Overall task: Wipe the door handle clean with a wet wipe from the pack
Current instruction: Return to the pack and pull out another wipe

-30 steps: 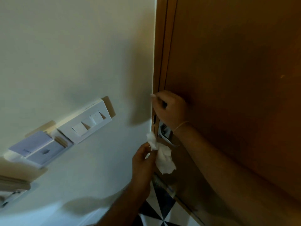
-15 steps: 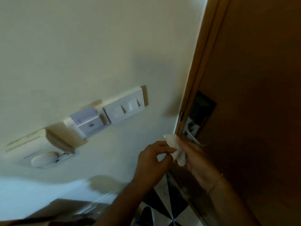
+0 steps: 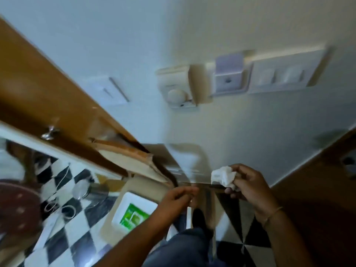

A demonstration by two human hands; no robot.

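Wet wipe (image 3: 223,177), crumpled, sits pinched in the right hand (image 3: 248,186) near the wall. Left hand (image 3: 178,197) is loosely curled, holding nothing, above the green-and-white pack (image 3: 133,213) below.

Pale wall (image 3: 192,26) – switch plates (image 3: 281,76); checkered black-white floor (image 3: 77,237); brown wooden door (image 3: 317,199) at right.

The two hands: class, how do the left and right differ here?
The right hand holds a crumpled white wipe in its fingers; the left hand holds nothing visible. The right wrist wears a thin bracelet; the left wrist looks bare. Both reach forward at similar height.
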